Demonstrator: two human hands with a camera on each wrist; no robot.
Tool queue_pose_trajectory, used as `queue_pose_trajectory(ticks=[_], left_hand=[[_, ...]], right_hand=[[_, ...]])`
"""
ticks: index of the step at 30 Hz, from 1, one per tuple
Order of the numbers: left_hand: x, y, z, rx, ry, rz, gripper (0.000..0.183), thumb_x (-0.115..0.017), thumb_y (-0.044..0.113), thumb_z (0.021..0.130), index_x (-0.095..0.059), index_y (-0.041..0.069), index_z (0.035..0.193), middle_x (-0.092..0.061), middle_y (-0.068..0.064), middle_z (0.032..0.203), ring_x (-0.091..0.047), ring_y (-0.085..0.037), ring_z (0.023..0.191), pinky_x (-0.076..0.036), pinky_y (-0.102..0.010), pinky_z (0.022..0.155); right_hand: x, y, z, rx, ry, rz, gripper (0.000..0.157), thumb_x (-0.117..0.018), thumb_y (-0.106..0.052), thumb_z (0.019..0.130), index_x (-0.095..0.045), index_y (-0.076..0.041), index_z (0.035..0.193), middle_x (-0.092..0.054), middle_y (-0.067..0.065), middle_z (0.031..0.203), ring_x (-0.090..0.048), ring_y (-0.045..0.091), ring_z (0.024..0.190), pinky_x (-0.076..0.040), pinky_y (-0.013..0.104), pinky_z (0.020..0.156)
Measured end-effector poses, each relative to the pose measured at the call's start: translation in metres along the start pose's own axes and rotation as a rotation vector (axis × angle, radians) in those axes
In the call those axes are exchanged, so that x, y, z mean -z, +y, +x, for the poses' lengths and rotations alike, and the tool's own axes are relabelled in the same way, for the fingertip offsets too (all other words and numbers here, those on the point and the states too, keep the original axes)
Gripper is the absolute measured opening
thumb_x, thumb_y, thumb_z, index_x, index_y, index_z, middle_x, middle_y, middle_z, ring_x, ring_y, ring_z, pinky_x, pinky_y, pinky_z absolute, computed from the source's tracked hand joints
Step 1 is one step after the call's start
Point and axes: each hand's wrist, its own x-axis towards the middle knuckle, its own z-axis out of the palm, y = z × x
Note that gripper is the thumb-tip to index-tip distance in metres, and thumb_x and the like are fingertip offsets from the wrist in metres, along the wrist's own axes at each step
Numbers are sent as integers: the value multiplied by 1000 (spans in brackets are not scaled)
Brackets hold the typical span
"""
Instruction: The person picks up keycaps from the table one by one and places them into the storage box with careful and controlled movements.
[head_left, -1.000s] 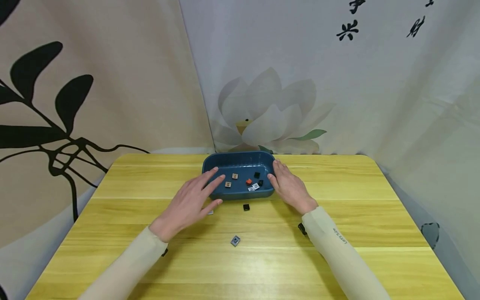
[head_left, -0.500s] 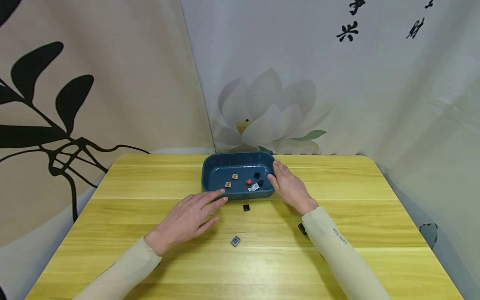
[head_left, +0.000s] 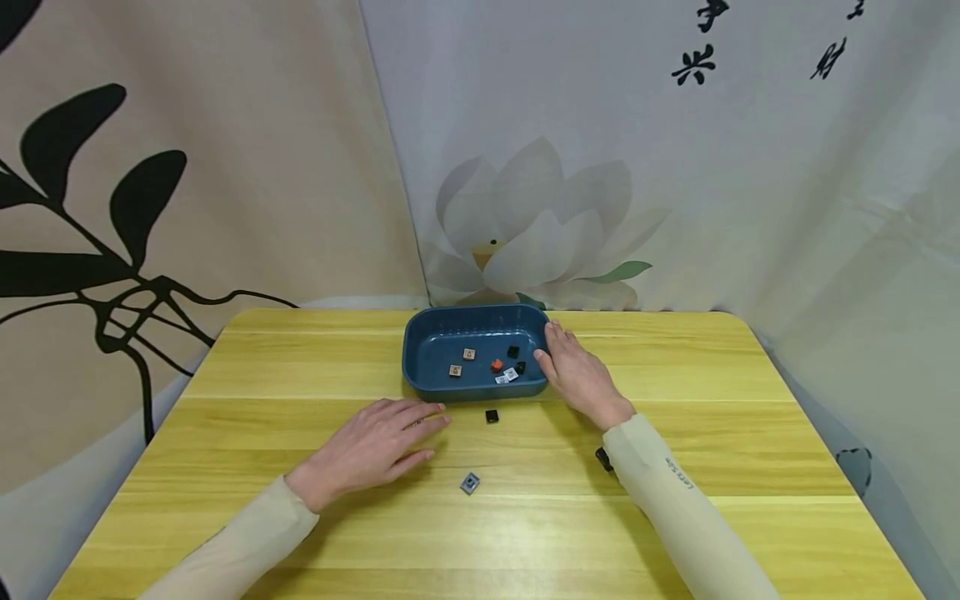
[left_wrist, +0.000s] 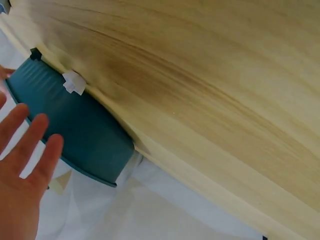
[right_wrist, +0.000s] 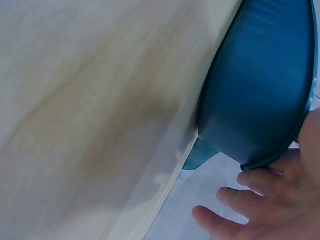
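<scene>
A dark blue rectangular dish (head_left: 442, 392) stands near the table's far edge with several small square pieces inside. Two of these are tan, like the tan piece (head_left: 455, 371); an orange piece (head_left: 497, 365) lies to their right among black and white ones. My right hand (head_left: 581, 379) rests against the dish's right end, fingers straight along the rim. Just in front of the dish, my left hand (head_left: 375, 450) hovers palm down with fingers extended, holding nothing. Mostly hidden beneath it in the head view is a white piece (left_wrist: 74, 83), seen near the dish in the left wrist view.
On the wooden table (head_left: 600, 533), a black square piece (head_left: 492, 416) lies in front of the dish. A grey-blue piece (head_left: 470, 483) lies closer to me. Printed curtains (head_left: 540, 225) hang directly behind the table's far edge.
My left hand has drawn back from over the dish's left part, down toward the table in front of it. My right hand stays at the dish's right end.
</scene>
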Motion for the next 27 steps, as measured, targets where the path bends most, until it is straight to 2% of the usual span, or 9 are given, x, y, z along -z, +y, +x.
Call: queue_pose_trajectory(ticks=[7,13,20,27], left_hand=[[-5,-2,1,59,-96,-3,54,-60,51,102,-60,21,146,-59,-8,147,-61,-31,129,-53,-54,100],[-7,-3,2,96,-139,-22,54,-61,52,102,-64,16,142,-62,-12,143,-62,-32,126,-54,-54,97],[-11,-5,1,116,-140,8,45,-68,39,100,-68,11,135,-65,-14,135,-67,-32,117,-55,-52,96],[-14,-6,1,85,-107,62,25,-75,18,96,-74,12,121,-71,-10,119,-72,-26,102,-60,-47,86]], right_hand=[[0,0,-1,4,5,-4,66,-36,-39,114,-23,5,161,-21,21,169,-28,42,153,-29,53,121],[0,0,0,1,-2,-3,66,-35,-40,114,-23,4,161,-20,21,169,-27,41,153,-27,52,122],[0,0,0,2,-5,-9,66,-35,-40,114,-22,4,161,-18,20,170,-26,40,153,-27,52,122],[-1,1,0,-2,-9,-7,66,-35,-40,114,-22,4,162,-19,20,170,-26,40,154,-27,52,122]])
